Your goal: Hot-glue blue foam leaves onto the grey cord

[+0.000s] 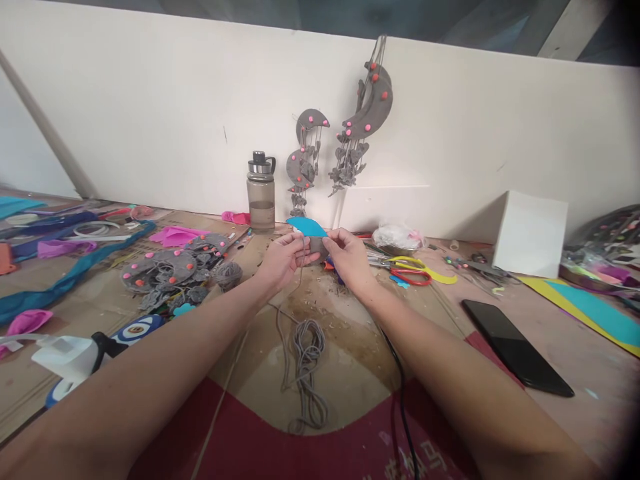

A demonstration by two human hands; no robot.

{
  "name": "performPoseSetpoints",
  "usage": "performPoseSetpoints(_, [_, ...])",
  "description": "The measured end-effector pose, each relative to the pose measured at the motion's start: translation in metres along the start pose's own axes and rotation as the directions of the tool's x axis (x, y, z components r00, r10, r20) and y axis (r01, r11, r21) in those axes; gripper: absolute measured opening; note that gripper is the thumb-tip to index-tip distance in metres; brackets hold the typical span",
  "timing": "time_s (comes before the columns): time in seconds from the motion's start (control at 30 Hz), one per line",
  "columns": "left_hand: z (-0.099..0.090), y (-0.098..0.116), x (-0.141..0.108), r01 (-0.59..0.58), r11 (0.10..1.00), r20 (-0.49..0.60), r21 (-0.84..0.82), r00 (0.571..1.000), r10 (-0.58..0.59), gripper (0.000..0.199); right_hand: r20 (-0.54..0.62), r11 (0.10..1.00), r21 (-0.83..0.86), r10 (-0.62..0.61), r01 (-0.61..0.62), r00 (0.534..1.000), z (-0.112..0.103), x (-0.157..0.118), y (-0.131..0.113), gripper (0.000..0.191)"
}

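Both hands meet at the middle of the view around one small craft piece, a blue curved shape [308, 227] with a grey part [318, 245] below it. My left hand [286, 259] pinches the left side of the piece, fingers closed, and a grey cord runs down from there. On the right side, my right hand [347, 255] is closed on the grey part, thumb in front. A looped bundle of grey cord [309, 347] lies on the cardboard below the hands.
A bottle [261, 200] stands behind the hands. Red-handled scissors [413, 275] and a black phone [515, 347] lie to the right. Grey moon pieces [165, 270], a yarn ball [229, 275] and a white plug [67, 360] are at left. Moon mobiles [375, 107] hang on the wall.
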State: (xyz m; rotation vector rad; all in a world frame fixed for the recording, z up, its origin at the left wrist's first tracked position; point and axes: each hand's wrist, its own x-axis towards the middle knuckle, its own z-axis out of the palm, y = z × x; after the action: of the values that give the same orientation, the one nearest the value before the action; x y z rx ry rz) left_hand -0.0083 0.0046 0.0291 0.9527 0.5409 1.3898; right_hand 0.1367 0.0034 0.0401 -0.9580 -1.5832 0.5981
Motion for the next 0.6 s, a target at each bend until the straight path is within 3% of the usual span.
performPoseSetpoints(0.23, [-0.001,-0.002,0.002,-0.026,1.000,-0.050,0.003,0.998,0.026,0.022,0.003,0.999,0.006,0.033,-0.033,0.999,0.001,0.001,0.004,0.021])
performPoseSetpoints(0.3, [-0.005,-0.004,0.004,-0.056,0.998,-0.083,0.019,0.995,0.057,0.021,-0.005,0.997,-0.065,0.049,-0.049,0.999,-0.006,0.005,0.004,0.025])
performPoseSetpoints(0.37, [-0.011,-0.007,0.007,-0.088,0.995,-0.139,0.038,0.986,0.092,0.020,-0.001,0.966,-0.250,0.065,-0.063,0.998,-0.017,0.010,0.004,0.026])
performPoseSetpoints(0.5, [-0.028,-0.012,0.014,-0.096,0.991,-0.304,0.088,0.945,0.118,0.017,0.101,0.717,-0.692,0.209,-0.082,0.973,-0.037,0.016,0.008,0.027])
performPoseSetpoints(0.6, [-0.037,-0.015,0.018,-0.127,0.987,-0.332,0.101,0.931,0.154,0.019,0.159,0.551,-0.831,0.377,-0.083,0.912,-0.036,0.012,0.018,0.037])
